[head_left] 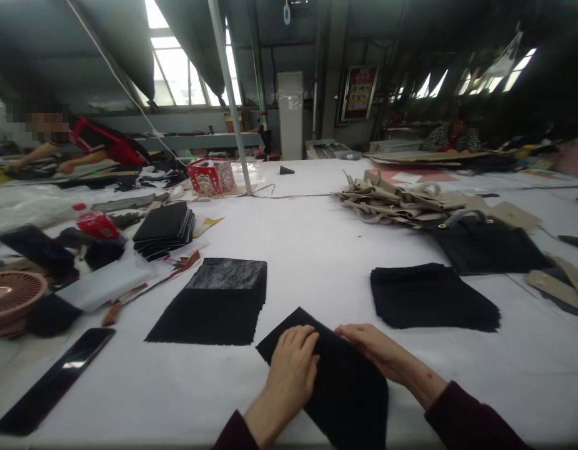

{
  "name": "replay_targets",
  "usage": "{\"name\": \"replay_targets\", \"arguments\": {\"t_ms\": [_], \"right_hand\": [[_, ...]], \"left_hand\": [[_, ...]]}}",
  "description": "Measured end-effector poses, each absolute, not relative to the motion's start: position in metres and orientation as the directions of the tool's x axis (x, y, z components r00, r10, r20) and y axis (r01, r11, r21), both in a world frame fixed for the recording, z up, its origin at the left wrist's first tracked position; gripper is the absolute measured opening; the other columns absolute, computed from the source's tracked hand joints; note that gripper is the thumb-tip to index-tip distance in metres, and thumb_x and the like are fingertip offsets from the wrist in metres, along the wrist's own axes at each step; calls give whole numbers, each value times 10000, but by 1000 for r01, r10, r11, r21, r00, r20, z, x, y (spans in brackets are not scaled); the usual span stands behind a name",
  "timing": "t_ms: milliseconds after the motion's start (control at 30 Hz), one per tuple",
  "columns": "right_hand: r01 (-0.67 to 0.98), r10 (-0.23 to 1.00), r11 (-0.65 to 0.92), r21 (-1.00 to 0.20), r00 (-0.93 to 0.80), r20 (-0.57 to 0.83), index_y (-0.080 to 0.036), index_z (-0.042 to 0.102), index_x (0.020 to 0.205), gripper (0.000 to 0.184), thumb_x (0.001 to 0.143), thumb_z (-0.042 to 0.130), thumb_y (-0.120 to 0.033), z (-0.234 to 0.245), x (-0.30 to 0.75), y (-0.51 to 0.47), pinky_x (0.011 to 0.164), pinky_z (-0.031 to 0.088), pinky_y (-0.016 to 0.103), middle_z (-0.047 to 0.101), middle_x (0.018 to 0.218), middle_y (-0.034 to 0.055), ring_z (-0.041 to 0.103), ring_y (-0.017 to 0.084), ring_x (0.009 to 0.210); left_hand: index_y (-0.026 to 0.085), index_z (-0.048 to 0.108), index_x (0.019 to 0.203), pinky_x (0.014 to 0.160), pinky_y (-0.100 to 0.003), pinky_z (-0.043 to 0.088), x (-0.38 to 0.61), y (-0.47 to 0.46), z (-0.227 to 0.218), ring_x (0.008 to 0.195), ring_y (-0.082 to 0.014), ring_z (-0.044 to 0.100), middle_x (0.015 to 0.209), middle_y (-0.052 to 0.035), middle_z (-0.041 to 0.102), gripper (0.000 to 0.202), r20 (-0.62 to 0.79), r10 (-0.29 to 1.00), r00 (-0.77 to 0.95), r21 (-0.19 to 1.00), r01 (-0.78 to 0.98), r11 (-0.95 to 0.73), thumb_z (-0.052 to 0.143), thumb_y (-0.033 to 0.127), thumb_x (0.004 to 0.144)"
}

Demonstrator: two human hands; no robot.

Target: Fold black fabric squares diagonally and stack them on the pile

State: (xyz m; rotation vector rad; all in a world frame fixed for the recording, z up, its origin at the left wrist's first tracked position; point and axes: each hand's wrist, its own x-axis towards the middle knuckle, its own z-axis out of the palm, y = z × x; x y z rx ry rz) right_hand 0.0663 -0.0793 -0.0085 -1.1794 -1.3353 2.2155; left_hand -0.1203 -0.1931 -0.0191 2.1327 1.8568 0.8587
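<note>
A black fabric piece (345, 381) lies turned at an angle at the table's near edge, one corner pointing away from me. My left hand (295, 362) is on its left part, fingers bent together and gripping the cloth near that far corner. At the upper right edge, my right hand (370, 347) pinches the same piece; some of its fingertips are hidden. Left of my hands sits a stack of black fabric pieces (214, 315) with a greyish, fuzzy patch across its far end. Another black fabric stack (429, 300) rests to the right.
A phone (54, 381), a fan (14, 297), a red-capped bottle (99, 225) and folded black pieces (164, 228) crowd the left. Beige strips (396, 203) and a black bag (490, 244) lie at right. A pole (232, 106) rises beyond; a co-worker (105, 140) leans in at far left.
</note>
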Motion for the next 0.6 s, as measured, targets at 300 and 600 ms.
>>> {"name": "replay_targets", "arguments": {"t_ms": [300,600], "right_hand": [[633,829,230,-739,-526,-193,-169,665,658,208,791,607,-317,-20,10,-63,600,350,259,616,617,18,540,155,636],[742,862,507,-438,-423,280,-227,679,963,207,924,487,-161,-56,-19,-95,744,368,305,607,835,44,556,198,839]], "left_hand": [[216,608,1151,933,-431,488,-149,-172,-29,1112,-265,556,1237,-76,587,317,157,972,173,315,924,-215,614,158,839],[210,623,1096,888,-391,502,-166,-156,-32,1032,-235,564,1153,-70,598,217,162,973,165,301,931,-207,545,160,899]]}}
